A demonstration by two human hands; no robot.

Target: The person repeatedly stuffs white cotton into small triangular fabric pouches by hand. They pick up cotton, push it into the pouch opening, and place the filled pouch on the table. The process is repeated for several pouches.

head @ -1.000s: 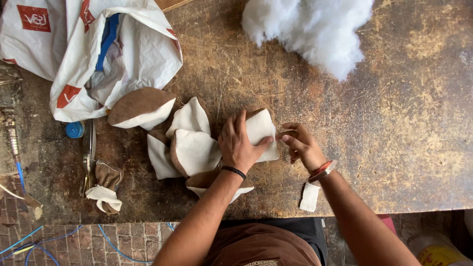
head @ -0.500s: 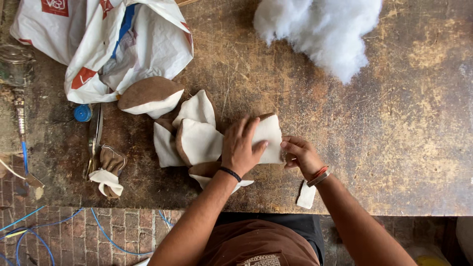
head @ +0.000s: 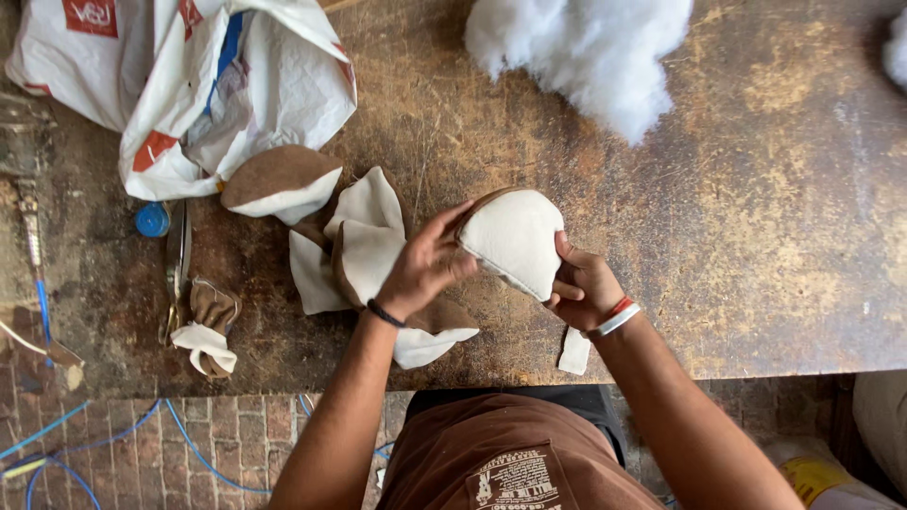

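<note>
Both hands grip one cream fabric piece (head: 515, 238) with a brown edge, lifted just above the counter (head: 756, 236). Left hand (head: 430, 264) pinches its left edge, right hand (head: 584, 288) holds its lower right. Pile of similar pieces (head: 354, 250) just left of it; white stuffing (head: 590, 52) beyond it.
</note>
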